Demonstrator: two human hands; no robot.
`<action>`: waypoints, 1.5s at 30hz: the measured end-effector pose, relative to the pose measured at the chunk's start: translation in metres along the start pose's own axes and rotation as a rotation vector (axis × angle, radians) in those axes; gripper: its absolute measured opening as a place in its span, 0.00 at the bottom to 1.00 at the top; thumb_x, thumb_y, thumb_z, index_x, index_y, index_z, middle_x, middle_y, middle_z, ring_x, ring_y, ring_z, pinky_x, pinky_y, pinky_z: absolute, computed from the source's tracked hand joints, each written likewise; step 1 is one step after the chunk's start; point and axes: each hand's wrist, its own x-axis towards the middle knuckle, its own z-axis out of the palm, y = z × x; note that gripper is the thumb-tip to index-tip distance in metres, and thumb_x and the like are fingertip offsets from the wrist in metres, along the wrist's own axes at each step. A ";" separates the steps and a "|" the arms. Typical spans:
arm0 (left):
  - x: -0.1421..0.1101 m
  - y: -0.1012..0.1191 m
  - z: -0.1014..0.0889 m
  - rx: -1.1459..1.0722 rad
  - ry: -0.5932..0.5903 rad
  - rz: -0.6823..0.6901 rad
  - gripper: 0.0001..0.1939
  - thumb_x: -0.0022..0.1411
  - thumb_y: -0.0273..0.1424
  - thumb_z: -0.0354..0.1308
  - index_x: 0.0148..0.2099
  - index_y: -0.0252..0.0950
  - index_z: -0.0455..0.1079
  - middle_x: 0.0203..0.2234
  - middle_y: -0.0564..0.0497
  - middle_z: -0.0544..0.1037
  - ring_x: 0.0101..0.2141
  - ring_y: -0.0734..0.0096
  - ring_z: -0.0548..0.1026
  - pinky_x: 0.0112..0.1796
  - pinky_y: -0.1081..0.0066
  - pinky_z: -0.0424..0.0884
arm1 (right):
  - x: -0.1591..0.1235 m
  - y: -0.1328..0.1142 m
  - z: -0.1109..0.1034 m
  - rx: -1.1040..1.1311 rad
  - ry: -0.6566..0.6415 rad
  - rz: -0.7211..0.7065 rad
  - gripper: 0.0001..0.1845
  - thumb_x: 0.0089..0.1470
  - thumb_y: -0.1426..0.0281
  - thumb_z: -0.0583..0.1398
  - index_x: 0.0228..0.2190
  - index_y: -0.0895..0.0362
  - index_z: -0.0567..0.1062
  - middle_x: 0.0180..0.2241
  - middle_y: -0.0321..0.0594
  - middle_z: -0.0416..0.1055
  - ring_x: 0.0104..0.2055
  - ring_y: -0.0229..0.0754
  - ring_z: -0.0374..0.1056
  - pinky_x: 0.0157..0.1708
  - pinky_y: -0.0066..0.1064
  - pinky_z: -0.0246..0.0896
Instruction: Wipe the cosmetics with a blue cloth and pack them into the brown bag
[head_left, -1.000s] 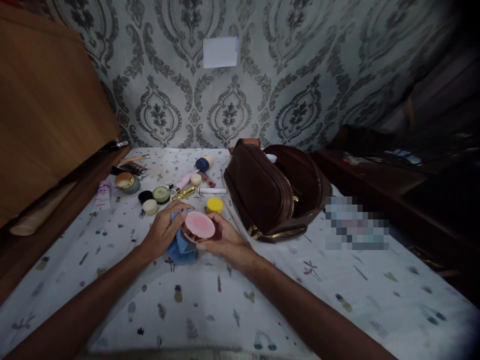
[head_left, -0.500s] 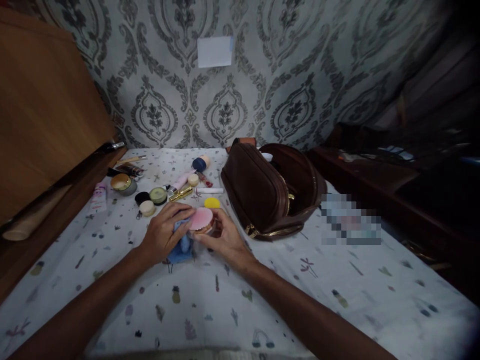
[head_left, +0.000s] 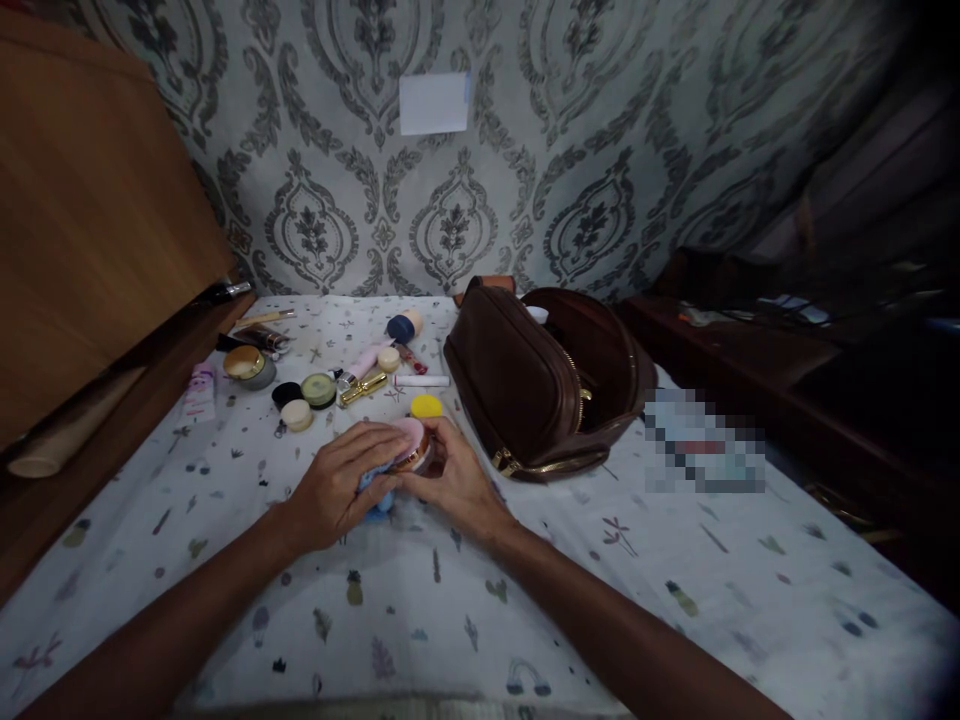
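Observation:
Between my hands is a round cosmetic jar [head_left: 412, 457] with a pink lid and a rose-gold band, tilted slightly. My right hand [head_left: 456, 475] grips its right side, thumb in front and fingers behind. My left hand [head_left: 346, 475] is closed on a blue cloth [head_left: 377, 498] and presses it against the jar's left side, its fingers lying over part of the lid. Much of the cloth is hidden under that hand. Just behind the jar lies a yellow round lid [head_left: 426, 406]. A white tube [head_left: 421, 381] and a gold lipstick tube [head_left: 363, 389] rest farther back.
An open brown leather bag [head_left: 525, 390] stands right of my hands. Small jars, including a green-topped one [head_left: 319, 390] and a cream-topped one [head_left: 297, 415], lie to the left. A pink tube [head_left: 200, 392] is near the wooden panel [head_left: 97, 220]. A blurred-out item [head_left: 705, 445] lies right.
My left hand has slid right and over the pink lid with the blue cloth, covering more of it. My right hand keeps its hold on the jar.

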 end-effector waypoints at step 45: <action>0.013 -0.001 -0.014 -0.232 -0.065 -0.217 0.16 0.65 0.20 0.50 0.44 0.39 0.77 0.36 0.48 0.76 0.39 0.69 0.75 0.41 0.69 0.72 | 0.000 0.002 0.003 -0.012 0.073 0.018 0.47 0.34 0.65 0.74 0.56 0.56 0.65 0.54 0.47 0.67 0.56 0.51 0.65 0.58 0.44 0.60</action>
